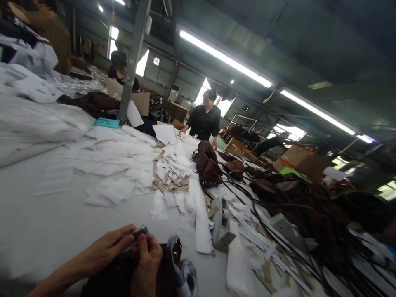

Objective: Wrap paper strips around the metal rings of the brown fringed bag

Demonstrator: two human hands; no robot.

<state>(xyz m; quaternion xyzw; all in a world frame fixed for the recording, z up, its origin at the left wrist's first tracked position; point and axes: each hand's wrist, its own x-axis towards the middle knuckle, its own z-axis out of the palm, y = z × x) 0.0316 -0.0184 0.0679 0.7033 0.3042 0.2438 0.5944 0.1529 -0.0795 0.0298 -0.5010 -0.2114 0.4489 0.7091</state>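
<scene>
your left hand is pinching a small grey piece from one side while your right hand is gripping it from the other, probably for steadying it. it's sitting just above dark material, nearest you at the worktop; the tape dispenser is waiting ahead to the right, perhaps for easy reach.

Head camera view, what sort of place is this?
Probably a workshop or small factory, perhaps one handling bags: a big table strewn with white sheets, a heap of what look like brown bags with long straps, and tube lights overhead.
</scene>
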